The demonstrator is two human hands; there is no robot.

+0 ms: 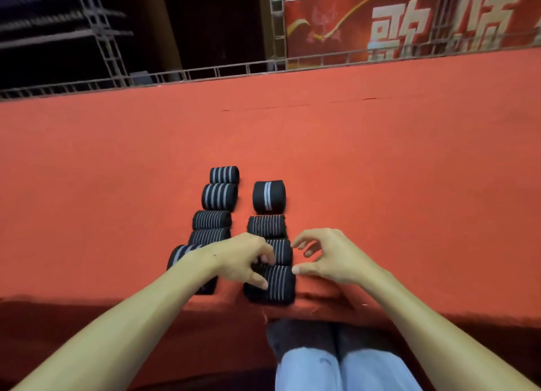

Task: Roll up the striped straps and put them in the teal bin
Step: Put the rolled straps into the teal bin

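Observation:
Several rolled black straps with grey stripes lie in two columns on a red cloth-covered surface (pixel 380 171). The left column runs from a far roll (pixel 224 174) to a near roll (pixel 181 253) that my left forearm partly hides. The right column starts at a wide-striped roll (pixel 269 196). My left hand (pixel 243 259) holds the nearest right-column roll (pixel 278 285), with its thumb on top and its fingers curled at the far edge. My right hand (pixel 330 256) hovers just right of that roll with fingers loosely curled, holding nothing. No teal bin is in view.
The red surface's front edge (pixel 322 305) lies just below the nearest rolls, with my knees in light trousers (pixel 336 367) beneath it. A metal truss rail (pixel 205 73) borders the far side, and a red banner (pixel 409 24) stands behind it.

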